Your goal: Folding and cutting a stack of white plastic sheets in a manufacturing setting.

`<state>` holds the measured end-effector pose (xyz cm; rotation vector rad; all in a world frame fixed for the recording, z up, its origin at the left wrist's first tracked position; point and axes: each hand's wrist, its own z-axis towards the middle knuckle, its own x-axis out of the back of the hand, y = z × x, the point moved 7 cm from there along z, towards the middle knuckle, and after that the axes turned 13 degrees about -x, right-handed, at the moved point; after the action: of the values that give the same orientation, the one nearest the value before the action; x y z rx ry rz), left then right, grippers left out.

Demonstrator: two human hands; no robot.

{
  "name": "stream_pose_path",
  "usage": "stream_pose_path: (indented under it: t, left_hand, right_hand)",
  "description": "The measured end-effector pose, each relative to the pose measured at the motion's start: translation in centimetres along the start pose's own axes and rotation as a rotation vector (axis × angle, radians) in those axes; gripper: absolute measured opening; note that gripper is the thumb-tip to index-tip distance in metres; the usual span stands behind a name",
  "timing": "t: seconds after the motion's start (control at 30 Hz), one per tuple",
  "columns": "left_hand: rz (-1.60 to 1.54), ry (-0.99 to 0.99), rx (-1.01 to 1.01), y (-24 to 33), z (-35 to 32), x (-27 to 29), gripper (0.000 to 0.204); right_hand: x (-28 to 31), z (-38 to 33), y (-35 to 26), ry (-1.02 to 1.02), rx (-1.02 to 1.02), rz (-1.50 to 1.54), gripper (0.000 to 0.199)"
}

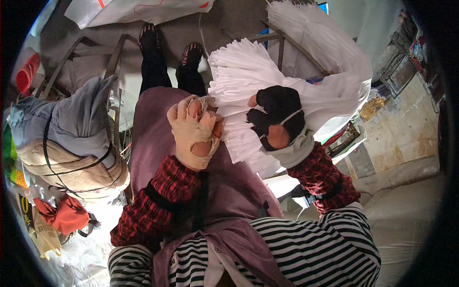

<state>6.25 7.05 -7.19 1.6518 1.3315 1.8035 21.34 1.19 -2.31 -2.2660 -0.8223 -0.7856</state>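
A large fan of thin, white, layered sheets spreads across the right side of my lap; its material is too fine to tell. My left hand, in a worn beige glove with holes, is closed at the left edge of these sheets. Its thumb side touches them, and the fingertips are partly hidden. On top of the stack rests my right hand, in a black glove with bare fingertips. Its fingers are bent, gripping the white layers. A mauve apron covers my lap under the left hand.
At the left stands a metal-framed seat beside a padded bundle tied with black cord. A red bag lies below it. More white sheets drape over a frame at the far right. A white sack lies beyond my feet.
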Motion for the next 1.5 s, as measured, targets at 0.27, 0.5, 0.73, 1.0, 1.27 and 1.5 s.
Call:
stream_pose_path:
  t: [0.27, 0.5, 0.73, 1.0, 1.27, 1.5]
  left_hand:
    - [-0.084, -0.14, 0.089, 0.5, -1.9, -1.5, 0.033]
    - [-0.527, -0.06, 0.263, -0.2, 0.0, -0.5, 0.038]
    - [-0.491, -0.147, 0.275, -1.9, -0.9, -2.9, 0.038]
    - [-0.053, 0.004, 0.011, -0.2, 1.0, -0.4, 0.03]
    - [-0.285, -0.195, 0.093, -0.4, -2.3, -3.3, 0.031]
    - [-0.302, -0.1, 0.062, 0.5, -2.4, -2.5, 0.024]
  right_hand:
    - [0.3, 0.2, 0.3, 0.065, -0.044, 0.066, 0.023]
    - [-0.9, -1.1, 0.3, -0.049, 0.058, -0.173, 0.027]
    - [-0.7, -0.7, -0.4, -0.085, 0.098, -0.184, 0.026]
    - [-1.0, -0.8, -0.2, -0.055, 0.086, -0.235, 0.025]
    - [-0.4, 0.4, -0.5, -0.115, 0.085, -0.15, 0.031]
    - [-0.2, 1.8, 0.6, 0.091, 0.033, -0.173, 0.024]
